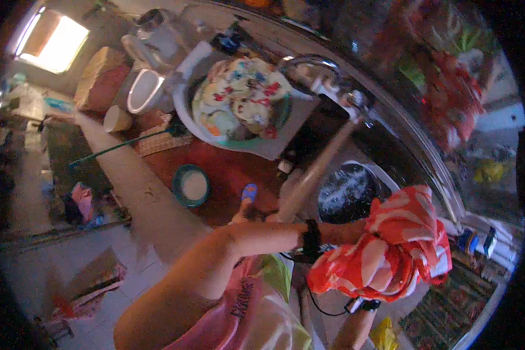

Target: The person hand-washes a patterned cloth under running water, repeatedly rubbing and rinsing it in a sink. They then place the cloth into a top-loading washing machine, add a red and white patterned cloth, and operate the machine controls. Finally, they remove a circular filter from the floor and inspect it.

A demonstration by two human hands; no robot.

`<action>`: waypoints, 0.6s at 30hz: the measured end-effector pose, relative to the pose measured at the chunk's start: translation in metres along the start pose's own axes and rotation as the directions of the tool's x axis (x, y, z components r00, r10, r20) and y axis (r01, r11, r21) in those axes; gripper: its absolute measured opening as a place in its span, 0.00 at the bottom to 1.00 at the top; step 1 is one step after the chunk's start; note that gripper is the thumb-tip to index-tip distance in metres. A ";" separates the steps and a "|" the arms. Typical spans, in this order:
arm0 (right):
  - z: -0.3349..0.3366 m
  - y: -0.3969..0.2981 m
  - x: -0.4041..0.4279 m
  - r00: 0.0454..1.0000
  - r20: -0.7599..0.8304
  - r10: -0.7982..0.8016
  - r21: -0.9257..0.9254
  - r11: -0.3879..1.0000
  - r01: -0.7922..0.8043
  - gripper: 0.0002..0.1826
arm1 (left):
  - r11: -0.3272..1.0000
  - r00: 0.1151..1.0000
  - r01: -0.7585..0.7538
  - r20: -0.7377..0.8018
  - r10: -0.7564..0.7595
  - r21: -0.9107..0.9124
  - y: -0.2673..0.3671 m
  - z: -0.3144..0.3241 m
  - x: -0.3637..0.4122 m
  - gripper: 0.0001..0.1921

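A bunched red-and-white patterned cloth [389, 249] is held in front of me, at the right of the view. My left hand [352, 232] reaches into its left side, below a black wristband, with its fingers hidden by the folds. From the bottom edge comes my right forearm [356, 328], with a watch at the wrist; the right hand is at the cloth's underside, largely covered by fabric. Just beyond the cloth, a dark round basin [348, 192] contains sudsy water. Farther off, a pale basin [183, 109] is heaped with light, multicoloured printed fabric [245, 100].
A chromed faucet [354, 103] stands beside the basins. On the reddish floor are a green tub [192, 186] with whitish contents and a purple slipper [249, 192] on a foot. A green stick [122, 146] lies at the left. Yellow plastic [384, 334] shows at the bottom.
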State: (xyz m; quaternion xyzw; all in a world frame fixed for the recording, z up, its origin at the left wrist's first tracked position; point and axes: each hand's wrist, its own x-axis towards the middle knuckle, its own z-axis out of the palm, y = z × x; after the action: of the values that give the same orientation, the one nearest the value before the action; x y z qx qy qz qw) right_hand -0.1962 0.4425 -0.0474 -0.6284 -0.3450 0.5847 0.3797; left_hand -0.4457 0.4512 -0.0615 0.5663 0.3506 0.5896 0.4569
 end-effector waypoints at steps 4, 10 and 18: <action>0.003 -0.007 0.003 1.000 0.025 -0.014 -0.025 1.000 0.015 0.20 | 0.998 0.998 0.055 0.005 -0.055 0.011 0.003 0.001 -0.001 0.28; 0.022 -0.017 0.010 0.997 0.076 -0.032 -0.067 0.997 0.038 0.20 | 0.995 0.995 0.096 -0.014 -0.095 0.008 0.005 -0.005 0.002 0.28; 0.045 -0.039 0.004 0.990 0.106 -0.091 -0.147 0.983 0.106 0.20 | 0.958 0.997 0.071 0.001 -0.073 -0.279 0.015 -0.014 0.001 0.24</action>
State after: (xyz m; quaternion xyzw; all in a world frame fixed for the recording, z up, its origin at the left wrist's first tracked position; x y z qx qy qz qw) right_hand -0.2400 0.4679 -0.0168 -0.6081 -0.4376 0.5675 0.3416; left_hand -0.4612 0.4488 -0.0487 0.4804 0.2865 0.6187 0.5517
